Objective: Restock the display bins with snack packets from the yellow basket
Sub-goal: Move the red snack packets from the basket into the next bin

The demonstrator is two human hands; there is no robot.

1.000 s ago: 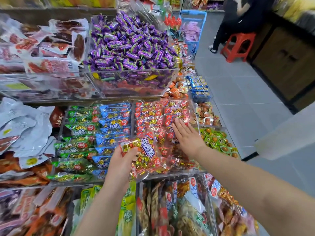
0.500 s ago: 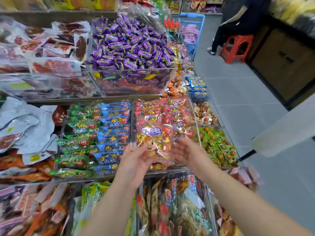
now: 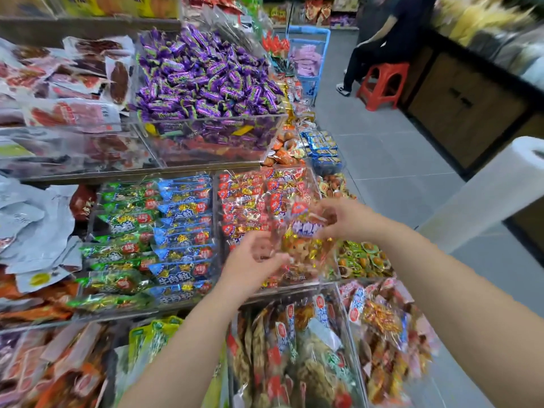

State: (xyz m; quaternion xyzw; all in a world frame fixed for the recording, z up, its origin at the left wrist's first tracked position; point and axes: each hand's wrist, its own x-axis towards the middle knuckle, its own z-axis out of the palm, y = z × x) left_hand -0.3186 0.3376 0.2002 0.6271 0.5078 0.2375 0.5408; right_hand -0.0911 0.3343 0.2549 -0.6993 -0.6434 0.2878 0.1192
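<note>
1. While the green and blue packets (image 3: 153, 231) on the left lie in tidy rows, they are, I judge, not the target.
2. The left hand (image 3: 253, 262) curls its fingers on the lower edge of the snack packet (image 3: 306, 240); with the blur, this grip is a little uncertain.
3. The snack packet hangs over the front part of the red-packet bin (image 3: 297, 285), not yet laid in.
4. The right hand (image 3: 346, 219) pinches its upper corner.
5. Risk: the slippery film may slide out of such light grips and fall over the front wall into the lower bins (image 3: 344, 313).
</note>
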